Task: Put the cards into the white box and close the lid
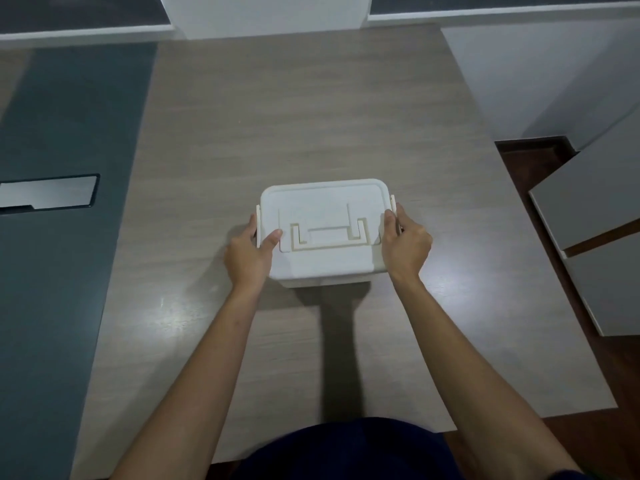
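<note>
Wood-grain table [242,133], one white box [322,268] at centre, lid [322,206] on. Left hand [247,252] grasps left side latch [258,223], thumb on lid; right hand [407,244] grasps right side latch [393,206]. Likely rigid, light, smooth plastic; hold by both sides. No cards visible, two latches.

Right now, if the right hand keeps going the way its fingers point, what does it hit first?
Probably the latch on the box: the right hand already grips that side, fingers pointing away along it. Beyond that, only bare table, as far as visible.
</note>
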{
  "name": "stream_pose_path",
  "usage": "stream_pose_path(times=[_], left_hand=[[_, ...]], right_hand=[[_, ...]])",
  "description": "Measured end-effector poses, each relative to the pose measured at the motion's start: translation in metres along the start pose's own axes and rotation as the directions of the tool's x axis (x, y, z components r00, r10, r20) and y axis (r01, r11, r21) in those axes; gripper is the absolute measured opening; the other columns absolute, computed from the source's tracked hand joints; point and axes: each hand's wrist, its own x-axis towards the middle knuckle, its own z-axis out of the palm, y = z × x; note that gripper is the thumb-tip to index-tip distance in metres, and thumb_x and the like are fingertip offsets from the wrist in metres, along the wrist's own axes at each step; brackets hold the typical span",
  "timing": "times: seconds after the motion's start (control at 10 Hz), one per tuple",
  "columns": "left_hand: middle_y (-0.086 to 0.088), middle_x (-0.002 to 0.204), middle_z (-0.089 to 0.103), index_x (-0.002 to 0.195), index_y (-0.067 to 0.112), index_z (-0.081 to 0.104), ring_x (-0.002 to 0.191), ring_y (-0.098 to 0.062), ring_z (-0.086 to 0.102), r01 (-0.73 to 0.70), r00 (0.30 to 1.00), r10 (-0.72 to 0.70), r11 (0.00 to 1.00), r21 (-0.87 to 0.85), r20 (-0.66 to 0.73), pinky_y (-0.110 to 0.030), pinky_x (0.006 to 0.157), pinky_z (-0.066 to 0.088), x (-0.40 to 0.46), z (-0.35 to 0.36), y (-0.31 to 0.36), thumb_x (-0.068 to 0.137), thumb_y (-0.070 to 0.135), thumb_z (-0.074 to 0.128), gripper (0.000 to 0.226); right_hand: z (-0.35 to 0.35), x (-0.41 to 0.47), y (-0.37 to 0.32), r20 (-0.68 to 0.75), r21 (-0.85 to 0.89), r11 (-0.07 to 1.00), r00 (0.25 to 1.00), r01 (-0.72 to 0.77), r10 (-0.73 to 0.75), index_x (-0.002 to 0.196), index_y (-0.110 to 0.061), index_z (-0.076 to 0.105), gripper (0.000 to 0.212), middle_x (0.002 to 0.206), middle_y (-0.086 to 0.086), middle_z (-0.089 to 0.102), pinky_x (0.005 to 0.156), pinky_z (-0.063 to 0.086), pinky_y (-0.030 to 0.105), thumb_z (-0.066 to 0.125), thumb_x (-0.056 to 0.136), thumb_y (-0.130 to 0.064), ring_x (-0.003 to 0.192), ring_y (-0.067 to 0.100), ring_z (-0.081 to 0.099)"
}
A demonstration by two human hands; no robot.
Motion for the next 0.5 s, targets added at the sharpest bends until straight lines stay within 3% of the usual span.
stream_pose_path(times=[0.1, 0.2, 0.3, 0.4, 0.5], left_hand=[[0.001, 0.113, 0.073, 0.131, 0.029, 0.059, 0.104, -0.02, 0.067, -0.022, 1.0, 0.021, 1.0, 0.019, 0.008, -0.026, 0.078, 0.045, 0.015, 0.002, 0.012, 0.082, 0.042, 0.068, 0.051], [0.001, 0.116, 0.072, 0.131, 0.029, 0.059, 0.107, -0.02, 0.066, -0.006, 1.0, 0.006, 1.0, 0.003, 0.015, -0.028, 0.081, 0.045, 0.021, 0.003, 0.019, 0.083, 0.039, 0.069, 0.05], [0.003, 0.116, 0.072, 0.132, 0.032, 0.058, 0.107, -0.02, 0.066, -0.011, 0.999, 0.011, 1.0, 0.006, 0.046, -0.026, 0.078, 0.043, 0.023, 0.005, 0.017, 0.083, 0.04, 0.067, 0.05], [0.002, 0.13, 0.065, 0.144, 0.032, 0.043, 0.117, -0.019, 0.062, 0.064, 0.997, -0.059, 0.995, -0.078, 0.057, -0.026, 0.091, 0.044, 0.022, 0.001, 0.012, 0.084, 0.056, 0.059, 0.067], [-0.005, 0.141, 0.055, 0.144, 0.027, 0.041, 0.129, -0.028, 0.052, 0.197, 0.978, -0.205, 0.965, -0.17, -0.029, -0.04, 0.107, 0.041, 0.009, 0.002, 0.002, 0.085, 0.073, 0.026, 0.077]], right_hand=[[0.007, 0.016, -0.007, 0.016, -0.034, 0.999, 1.0, -0.011, 0.011, 0.117, -0.02, 0.072, 0.03, 0.073, 0.008, 0.071, 0.063, 0.04, 0.024, 0.052, 0.098, -0.033, 0.062, 0.016, 0.055], [0.01, 0.022, -0.01, 0.015, -0.036, 0.999, 0.999, -0.028, 0.029, 0.118, -0.022, 0.071, 0.031, 0.078, 0.009, 0.073, 0.065, 0.042, 0.024, 0.052, 0.097, -0.034, 0.068, 0.018, 0.059], [0.01, 0.022, -0.011, 0.047, 0.01, 0.996, 0.995, -0.085, 0.084, 0.119, -0.023, 0.07, 0.031, 0.088, 0.008, 0.075, 0.073, 0.054, 0.033, 0.054, 0.096, -0.036, 0.079, 0.023, 0.067], [-0.003, 0.02, -0.017, 0.17, 0.16, 0.969, 0.972, -0.188, 0.16, 0.124, -0.023, 0.067, 0.04, 0.109, -0.002, 0.073, 0.085, 0.05, 0.026, 0.052, 0.095, -0.046, 0.095, 0.013, 0.064], [-0.019, 0.002, -0.012, 0.251, 0.348, 0.855, 0.917, -0.384, 0.31, 0.115, -0.018, 0.066, 0.041, 0.102, -0.005, 0.066, 0.078, 0.044, 0.018, 0.041, 0.1, -0.047, 0.097, 0.014, 0.058]])
